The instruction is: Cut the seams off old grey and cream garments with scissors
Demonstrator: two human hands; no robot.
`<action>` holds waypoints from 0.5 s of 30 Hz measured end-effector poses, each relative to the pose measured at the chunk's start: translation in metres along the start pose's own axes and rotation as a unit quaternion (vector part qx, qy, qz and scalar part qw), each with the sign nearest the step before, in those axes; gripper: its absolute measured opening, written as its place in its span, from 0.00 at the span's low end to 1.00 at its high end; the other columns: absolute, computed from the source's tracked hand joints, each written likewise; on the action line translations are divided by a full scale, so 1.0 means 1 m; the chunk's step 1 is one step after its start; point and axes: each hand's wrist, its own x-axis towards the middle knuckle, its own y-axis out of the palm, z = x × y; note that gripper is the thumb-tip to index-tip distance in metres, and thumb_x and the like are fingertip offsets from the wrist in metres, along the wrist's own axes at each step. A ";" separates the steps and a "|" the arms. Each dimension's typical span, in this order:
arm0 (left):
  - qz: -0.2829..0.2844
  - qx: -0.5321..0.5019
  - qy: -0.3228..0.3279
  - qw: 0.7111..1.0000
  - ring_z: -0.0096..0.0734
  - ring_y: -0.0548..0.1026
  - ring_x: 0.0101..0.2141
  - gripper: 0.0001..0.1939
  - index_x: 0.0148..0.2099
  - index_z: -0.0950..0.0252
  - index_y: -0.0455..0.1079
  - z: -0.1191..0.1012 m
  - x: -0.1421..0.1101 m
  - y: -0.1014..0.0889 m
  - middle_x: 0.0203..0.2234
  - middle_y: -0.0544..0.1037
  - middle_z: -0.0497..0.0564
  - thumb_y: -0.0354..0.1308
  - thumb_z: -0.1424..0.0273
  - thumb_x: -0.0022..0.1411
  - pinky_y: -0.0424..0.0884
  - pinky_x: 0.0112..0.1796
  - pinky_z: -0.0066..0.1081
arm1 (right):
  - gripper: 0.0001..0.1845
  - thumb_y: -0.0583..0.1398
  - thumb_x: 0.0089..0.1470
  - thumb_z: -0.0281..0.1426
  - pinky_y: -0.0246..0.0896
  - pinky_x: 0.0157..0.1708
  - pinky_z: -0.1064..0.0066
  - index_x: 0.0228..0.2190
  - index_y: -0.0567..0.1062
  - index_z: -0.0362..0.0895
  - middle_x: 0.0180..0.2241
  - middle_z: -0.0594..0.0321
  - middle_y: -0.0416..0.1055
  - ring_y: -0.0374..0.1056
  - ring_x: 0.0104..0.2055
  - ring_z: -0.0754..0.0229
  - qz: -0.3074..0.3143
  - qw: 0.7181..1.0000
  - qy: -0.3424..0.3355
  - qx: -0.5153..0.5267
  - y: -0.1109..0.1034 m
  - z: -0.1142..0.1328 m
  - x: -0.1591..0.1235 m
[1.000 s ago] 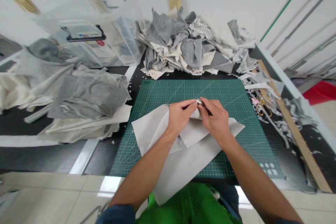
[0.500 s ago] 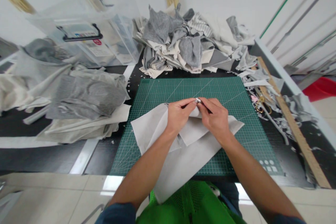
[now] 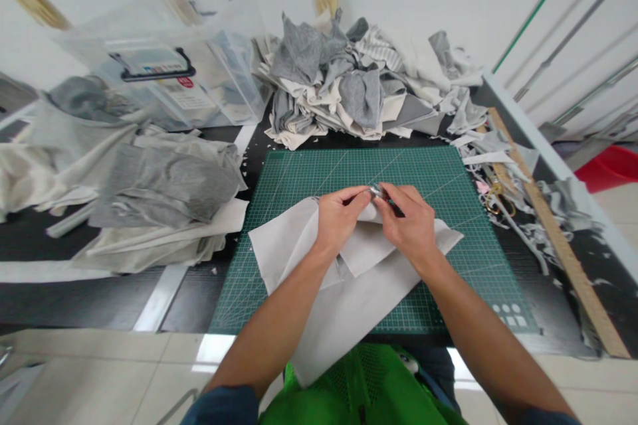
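Note:
A light grey piece of fabric (image 3: 349, 305) drapes over the green cutting mat (image 3: 299, 172) and hangs past its front edge. My left hand (image 3: 339, 216) pinches the fabric's far edge between thumb and fingers. From the other side, my right hand (image 3: 409, 218) is closed on the same edge. Between the fingertips of both hands sits a small shiny silver piece (image 3: 376, 190), too small and partly covered for me to name its kind. Fingers hide much of the gripped edge.
Folded grey and cream fabric (image 3: 169, 186) is piled on the left. Behind it stands a clear plastic box (image 3: 239, 73). A heap of cloth scraps (image 3: 359, 80) lies at the back. Gold-handled scissors (image 3: 496, 199) and a wooden ruler (image 3: 558, 232) lie among scraps on the right.
The silver piece has turned slightly between my fingertips and shows darker now. My right fingers have shifted a little; the fabric stays nearly in place.

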 end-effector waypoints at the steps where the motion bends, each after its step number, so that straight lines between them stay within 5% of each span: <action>1: 0.001 0.001 0.001 1.000 0.40 0.82 0.43 0.12 0.43 0.61 0.84 0.000 0.000 0.000 0.41 0.86 0.52 0.68 0.64 0.58 0.76 0.50 0.40 | 0.13 0.59 0.66 0.35 0.72 0.46 0.59 0.49 0.79 0.49 0.41 0.56 0.79 0.74 0.43 0.53 0.002 1.000 -0.005 -0.001 0.000 0.000 0.000; 15: 0.012 0.009 0.010 1.000 0.38 0.82 0.42 0.11 0.44 0.60 0.84 -0.003 -0.002 0.000 0.40 0.86 0.51 0.68 0.64 0.59 0.77 0.48 0.38 | 0.12 0.57 0.67 0.33 0.70 0.45 0.60 0.47 0.80 0.48 0.39 0.57 0.80 0.74 0.42 0.54 0.015 1.000 -0.012 -0.011 0.002 -0.001 0.000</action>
